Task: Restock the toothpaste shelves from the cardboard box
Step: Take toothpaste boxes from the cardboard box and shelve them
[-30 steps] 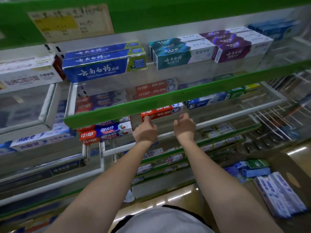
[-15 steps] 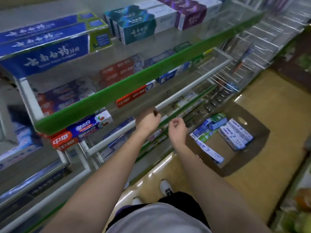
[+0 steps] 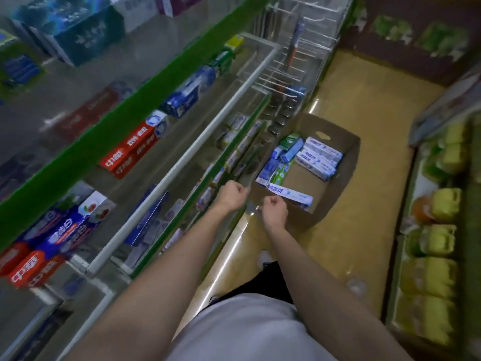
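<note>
While both hands, left [image 3: 230,192] and right [image 3: 273,208], hang with fingers curled on nothing, the brown cardboard box [image 3: 348,162] holds white, blue and green toothpaste cartons [image 3: 318,157].

Both bare arms reach forward, left hand [image 3: 230,192] and right hand [image 3: 273,209] with fingers curled, holding nothing.

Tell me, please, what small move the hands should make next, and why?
Probably reach the right hand down to the white-and-blue toothpaste carton nearest it in the brown cardboard box: both hands, left hand included, are curled and hold nothing.
</note>
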`<move>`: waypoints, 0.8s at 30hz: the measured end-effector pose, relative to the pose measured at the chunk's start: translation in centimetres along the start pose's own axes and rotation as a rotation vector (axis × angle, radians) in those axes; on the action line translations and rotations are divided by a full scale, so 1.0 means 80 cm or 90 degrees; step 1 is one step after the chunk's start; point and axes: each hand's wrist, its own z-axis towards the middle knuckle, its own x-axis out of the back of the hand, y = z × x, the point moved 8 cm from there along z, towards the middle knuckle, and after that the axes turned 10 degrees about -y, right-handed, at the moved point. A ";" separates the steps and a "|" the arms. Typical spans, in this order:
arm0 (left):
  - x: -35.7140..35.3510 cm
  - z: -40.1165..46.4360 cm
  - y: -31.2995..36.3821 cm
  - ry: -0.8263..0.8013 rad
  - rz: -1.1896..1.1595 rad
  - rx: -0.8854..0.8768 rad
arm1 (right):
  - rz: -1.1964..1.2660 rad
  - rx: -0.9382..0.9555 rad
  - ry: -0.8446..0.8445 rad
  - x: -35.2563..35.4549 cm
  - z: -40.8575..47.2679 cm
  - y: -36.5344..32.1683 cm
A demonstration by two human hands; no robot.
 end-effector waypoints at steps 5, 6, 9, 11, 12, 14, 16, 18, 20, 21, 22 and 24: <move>-0.037 0.038 0.024 -0.043 -0.025 0.000 | 0.017 -0.036 0.010 0.027 0.042 0.011; -0.044 0.048 0.029 -0.046 -0.042 0.004 | 0.017 -0.046 0.012 0.032 0.053 0.012; -0.063 0.080 0.039 -0.062 -0.055 0.023 | 0.053 -0.077 0.019 0.049 0.084 0.023; -0.076 0.107 0.044 -0.080 -0.054 0.041 | 0.092 -0.100 0.011 0.060 0.108 0.031; -0.080 0.117 0.051 -0.084 -0.049 0.046 | 0.109 -0.117 0.000 0.065 0.119 0.035; -0.088 0.128 0.070 -0.094 -0.053 0.047 | 0.159 -0.170 -0.029 0.073 0.139 0.047; -0.097 0.136 0.093 -0.104 -0.063 0.039 | 0.261 -0.250 -0.031 0.084 0.155 0.064; -0.104 0.152 0.105 -0.107 -0.078 0.032 | 0.326 -0.291 -0.016 0.097 0.171 0.074; -0.113 0.167 0.114 -0.113 -0.080 0.037 | 0.369 -0.308 -0.016 0.111 0.188 0.079; -0.119 0.173 0.118 -0.114 -0.078 0.043 | 0.397 -0.314 -0.013 0.117 0.195 0.080; -0.125 0.180 0.122 -0.112 -0.070 0.047 | 0.431 -0.319 -0.009 0.122 0.202 0.082; -0.137 0.189 0.126 -0.112 -0.047 0.051 | 0.486 -0.325 0.012 0.133 0.214 0.088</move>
